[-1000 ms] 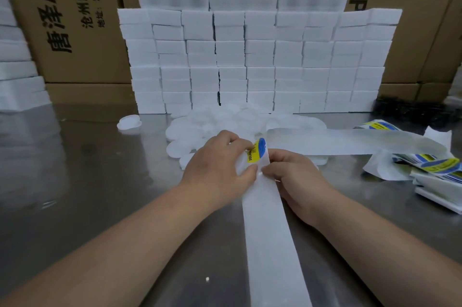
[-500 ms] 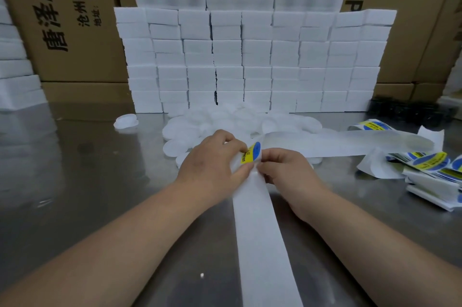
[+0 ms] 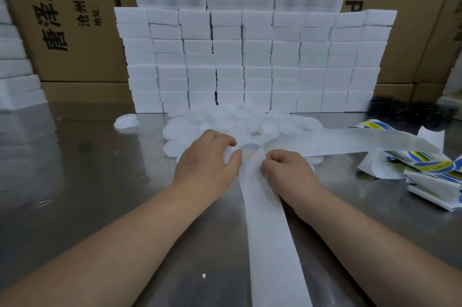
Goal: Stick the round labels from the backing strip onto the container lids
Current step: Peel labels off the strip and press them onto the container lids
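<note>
Pinching the strip [image 3: 270,244] at its fold, the right hand [image 3: 287,169] is clenched on the paper, knuckles up. The left hand [image 3: 207,156] sits just beside it, thumb and forefinger curled on the same white fold as far as shows. No label is visible between the hands.

The strip runs from the bottom edge up the table [image 3: 75,181] to the hands, then bends off right across the lids [image 3: 225,119] toward a heap of blue-yellow labels [image 3: 425,164]. The lids lie piled loose just behind the hands, with a lone lid [image 3: 126,121] well apart at left. Foam blocks [image 3: 250,62] are stacked behind and boxes [image 3: 75,19] stand further back.

Handling guesses:
- **Strip:** probably thin, limp and slick, and creases easily, so grip close to the fold and keep it taut.
- **Label:** likely light, floppy and tacky underneath, so lift it by the very edge or it curls onto itself.
- **Lids:** look light and stiff and may skid on the steel, so pin one before pressing.
</note>
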A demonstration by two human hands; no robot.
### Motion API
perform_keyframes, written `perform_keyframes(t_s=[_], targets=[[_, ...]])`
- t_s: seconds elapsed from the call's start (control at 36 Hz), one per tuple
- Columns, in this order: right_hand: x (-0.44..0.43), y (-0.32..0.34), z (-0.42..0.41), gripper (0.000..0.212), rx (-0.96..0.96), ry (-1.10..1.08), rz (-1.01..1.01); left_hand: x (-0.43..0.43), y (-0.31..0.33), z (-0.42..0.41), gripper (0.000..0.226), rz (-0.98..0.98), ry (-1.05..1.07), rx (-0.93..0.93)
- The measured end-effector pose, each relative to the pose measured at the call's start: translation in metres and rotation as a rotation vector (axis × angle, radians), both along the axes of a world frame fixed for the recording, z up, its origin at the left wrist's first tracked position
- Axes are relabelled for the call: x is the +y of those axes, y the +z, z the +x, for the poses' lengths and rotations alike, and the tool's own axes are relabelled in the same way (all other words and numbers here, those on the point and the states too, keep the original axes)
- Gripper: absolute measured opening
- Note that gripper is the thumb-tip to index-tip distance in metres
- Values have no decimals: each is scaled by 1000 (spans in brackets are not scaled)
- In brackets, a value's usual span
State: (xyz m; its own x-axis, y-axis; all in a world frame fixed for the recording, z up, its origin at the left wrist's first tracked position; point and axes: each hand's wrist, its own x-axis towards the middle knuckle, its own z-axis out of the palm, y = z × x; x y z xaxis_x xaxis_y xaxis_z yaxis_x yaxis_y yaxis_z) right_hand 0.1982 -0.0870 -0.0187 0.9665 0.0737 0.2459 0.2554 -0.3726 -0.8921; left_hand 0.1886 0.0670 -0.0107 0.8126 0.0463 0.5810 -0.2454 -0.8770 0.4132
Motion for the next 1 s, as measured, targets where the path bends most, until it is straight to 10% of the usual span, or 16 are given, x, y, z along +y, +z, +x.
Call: perform_keyframes(t_s=[0.39, 0.67, 1.0], targets=[[1, 1, 1, 12, -63, -9, -8, 2, 0, 3, 8, -238, 42, -26], [-4, 1, 0, 66, -205, -67, -11, 7, 0, 8, 14, -384, 110, -26], [-2, 6, -3, 54, -161, 16, 9, 5, -1, 6, 19, -325, 104, -51]])
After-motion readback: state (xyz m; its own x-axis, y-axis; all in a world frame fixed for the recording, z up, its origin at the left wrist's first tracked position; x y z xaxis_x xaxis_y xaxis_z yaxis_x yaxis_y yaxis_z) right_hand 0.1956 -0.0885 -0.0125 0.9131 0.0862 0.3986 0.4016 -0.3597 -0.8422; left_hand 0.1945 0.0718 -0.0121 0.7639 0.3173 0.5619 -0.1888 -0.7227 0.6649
